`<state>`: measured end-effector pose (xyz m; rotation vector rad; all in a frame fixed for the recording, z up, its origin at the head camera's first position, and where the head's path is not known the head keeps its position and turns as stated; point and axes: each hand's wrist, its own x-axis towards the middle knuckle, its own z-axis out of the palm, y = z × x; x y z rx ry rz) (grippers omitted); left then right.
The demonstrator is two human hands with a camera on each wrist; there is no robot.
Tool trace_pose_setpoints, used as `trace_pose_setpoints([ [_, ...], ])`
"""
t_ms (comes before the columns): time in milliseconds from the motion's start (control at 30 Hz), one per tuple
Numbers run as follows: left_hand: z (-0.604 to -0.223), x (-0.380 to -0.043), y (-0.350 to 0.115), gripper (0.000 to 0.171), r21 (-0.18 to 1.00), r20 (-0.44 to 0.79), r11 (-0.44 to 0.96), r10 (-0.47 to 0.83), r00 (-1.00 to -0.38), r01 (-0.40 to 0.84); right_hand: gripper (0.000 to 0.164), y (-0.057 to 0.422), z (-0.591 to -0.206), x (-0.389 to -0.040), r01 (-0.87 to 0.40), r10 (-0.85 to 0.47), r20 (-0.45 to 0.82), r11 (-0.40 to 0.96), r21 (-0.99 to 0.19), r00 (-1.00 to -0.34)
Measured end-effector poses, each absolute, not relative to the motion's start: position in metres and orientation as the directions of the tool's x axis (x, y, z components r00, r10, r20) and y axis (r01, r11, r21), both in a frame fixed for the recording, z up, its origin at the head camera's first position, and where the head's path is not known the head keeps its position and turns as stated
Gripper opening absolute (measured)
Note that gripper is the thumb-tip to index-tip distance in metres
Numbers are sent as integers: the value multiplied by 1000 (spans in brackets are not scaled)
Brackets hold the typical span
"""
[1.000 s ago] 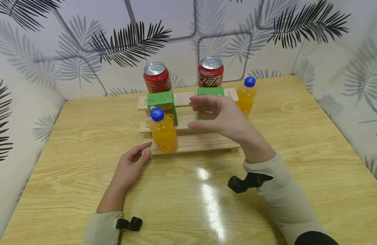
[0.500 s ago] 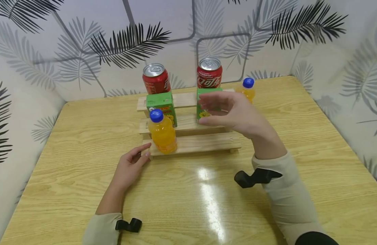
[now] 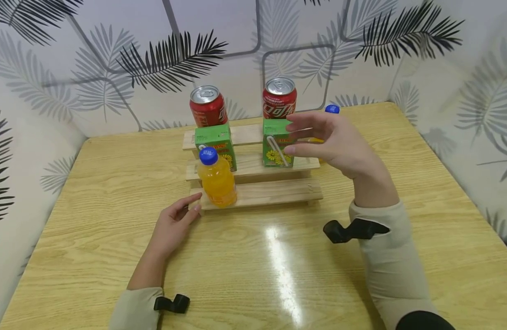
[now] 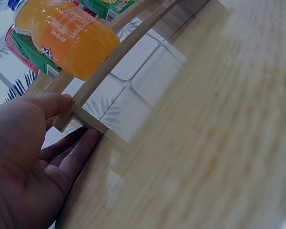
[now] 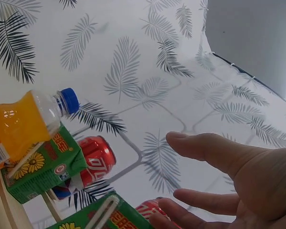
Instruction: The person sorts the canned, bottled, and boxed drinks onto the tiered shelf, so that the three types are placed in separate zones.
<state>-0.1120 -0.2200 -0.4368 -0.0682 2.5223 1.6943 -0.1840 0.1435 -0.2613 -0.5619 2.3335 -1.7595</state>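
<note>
A three-step wooden display rack (image 3: 278, 194) stands on the table. My left hand (image 3: 177, 224) holds its front left corner; in the left wrist view the thumb lies on the plank's end (image 4: 64, 119) and the fingers reach beneath. Beside it, a bottle of orange drink (image 3: 218, 183) with a blue cap stands on the lowest step. My right hand (image 3: 340, 144) hovers with curved, spread fingers by the right green drink carton (image 3: 274, 144), nothing between thumb and fingers. Behind this hand, a second orange bottle (image 3: 332, 109) shows mostly its blue cap.
Another green carton (image 3: 214, 134) stands on the middle step at left. Two red cola cans (image 3: 207, 112) (image 3: 280, 103) stand at the top step. A leaf-patterned wall covering (image 3: 232, 64) rises close behind the table (image 3: 125, 183).
My right hand has moved rightward, uncovering the right carton's front and hiding most of the far orange bottle. My left hand has stayed at the rack's corner.
</note>
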Motion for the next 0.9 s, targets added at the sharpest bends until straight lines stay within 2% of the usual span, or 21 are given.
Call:
trace_pose_setpoints([
  [333, -438, -113, -221, 46, 909, -122, 402, 8, -992, -109, 55, 161, -254, -185, -177, -329, 69, 312, -933, -942],
  [900, -439, -112, -221, 48, 923, -96, 378, 37, -995, -76, 58, 182, -259, -198, -96, -276, -5, 354, -930, -961],
])
